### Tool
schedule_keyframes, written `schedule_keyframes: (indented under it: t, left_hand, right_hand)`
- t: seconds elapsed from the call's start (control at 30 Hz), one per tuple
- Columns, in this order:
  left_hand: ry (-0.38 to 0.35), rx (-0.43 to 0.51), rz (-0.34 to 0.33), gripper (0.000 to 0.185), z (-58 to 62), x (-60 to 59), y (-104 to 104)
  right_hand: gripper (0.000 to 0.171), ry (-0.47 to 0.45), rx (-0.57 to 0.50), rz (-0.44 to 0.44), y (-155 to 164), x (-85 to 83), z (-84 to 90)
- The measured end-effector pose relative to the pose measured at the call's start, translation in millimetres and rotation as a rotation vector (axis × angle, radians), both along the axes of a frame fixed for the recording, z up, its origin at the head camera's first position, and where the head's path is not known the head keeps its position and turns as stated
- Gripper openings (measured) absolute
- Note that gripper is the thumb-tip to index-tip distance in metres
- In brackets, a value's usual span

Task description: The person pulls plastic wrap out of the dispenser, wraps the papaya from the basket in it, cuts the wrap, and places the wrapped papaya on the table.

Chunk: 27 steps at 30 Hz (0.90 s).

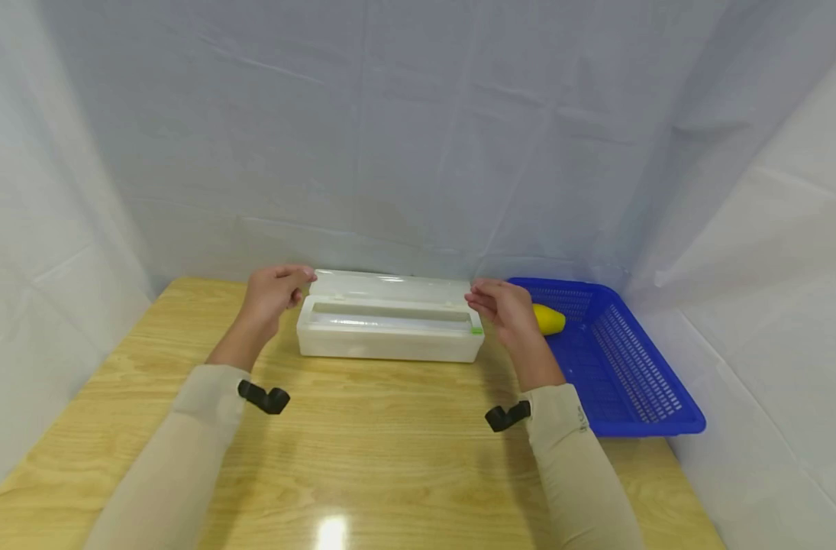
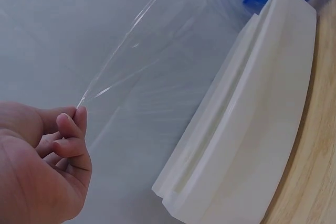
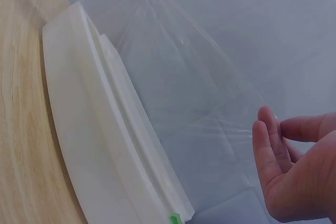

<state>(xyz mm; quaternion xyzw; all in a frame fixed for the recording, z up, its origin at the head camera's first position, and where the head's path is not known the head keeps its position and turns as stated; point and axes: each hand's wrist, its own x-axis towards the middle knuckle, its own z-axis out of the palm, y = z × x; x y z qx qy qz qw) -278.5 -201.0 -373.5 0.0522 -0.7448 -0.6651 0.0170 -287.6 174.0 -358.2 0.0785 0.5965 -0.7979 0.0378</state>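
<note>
Dispenser box [image 1: 388,330]: white, with a small green tab at its right end.
Film [image 3: 184,93]: clear, colourless.
Basket [image 1: 637,367]: bright blue, slotted mesh pattern.
Fruit [image 1: 550,318]: yellow.
Tabletop [image 1: 390,435]: light wood grain.
Sleeves [image 1: 184,451]: beige.
Backdrop [image 1: 418,130]: pale grey-white cloth.

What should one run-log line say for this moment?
left hand: pinches cling film corner | right hand: holds other corner | film: stretched up from white dispenser | basket: yellow object inside
</note>
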Motion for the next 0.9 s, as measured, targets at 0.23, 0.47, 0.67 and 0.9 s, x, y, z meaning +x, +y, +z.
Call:
schedule_keyframes:
  t: [0.23, 0.47, 0.67, 0.9]
  left_hand:
    - [0.005, 0.002, -0.007, 0.036, 9.2, 2.6, -1.0]
    - [0.011, -0.003, -0.02, 0.039, 16.9, 4.9, -1.3]
    - [0.005, 0.012, -0.006, 0.037, 21.6, 3.6, -0.1]
    - [0.018, 0.02, -0.028, 0.036, 27.6, 4.2, -0.9]
  right_hand:
    - [0.012, 0.001, 0.021, -0.007, -0.1, 0.7, 9.5]
    - [0.025, 0.005, 0.021, -0.023, 0.5, 1.5, 18.6]
    - [0.028, 0.017, 0.014, -0.026, 1.3, 1.1, 22.6]
    - [0.032, 0.034, 0.019, -0.019, 2.8, 3.0, 28.5]
